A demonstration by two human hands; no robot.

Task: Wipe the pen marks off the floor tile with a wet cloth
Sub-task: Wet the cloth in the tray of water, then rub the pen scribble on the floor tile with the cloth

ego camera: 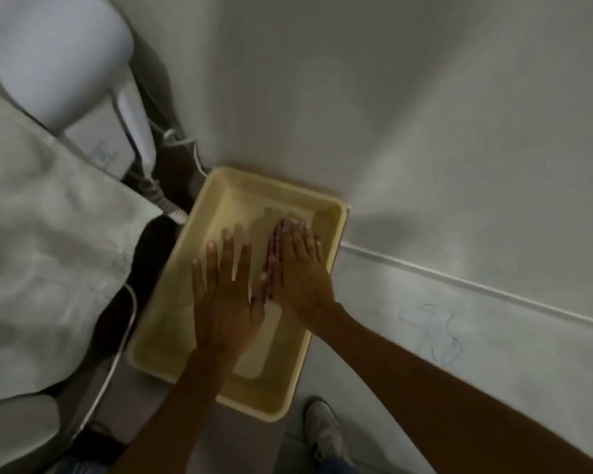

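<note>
A pale yellow tray (pixel 336 230) sits on the floor by the wall, with a whitish cloth (pixel 255 357) lying flat in its bottom. My left hand (pixel 225 302) presses palm down on the cloth, fingers spread. My right hand (pixel 300 268) lies flat beside it, further into the tray, fingers nearly together and thumb touching the left hand. Neither hand grips the cloth. Blue pen marks (pixel 435 333) scribble across the grey floor tile to the right of the tray. I cannot tell whether the tray holds water.
A bed or seat under pale fabric (pixel 48 251) fills the left side, with a metal frame tube (pixel 117 354) beside the tray. A white rounded seat (pixel 55 56) and cables (pixel 172 206) lie at the upper left. My shoe (pixel 322 429) stands just below the tray.
</note>
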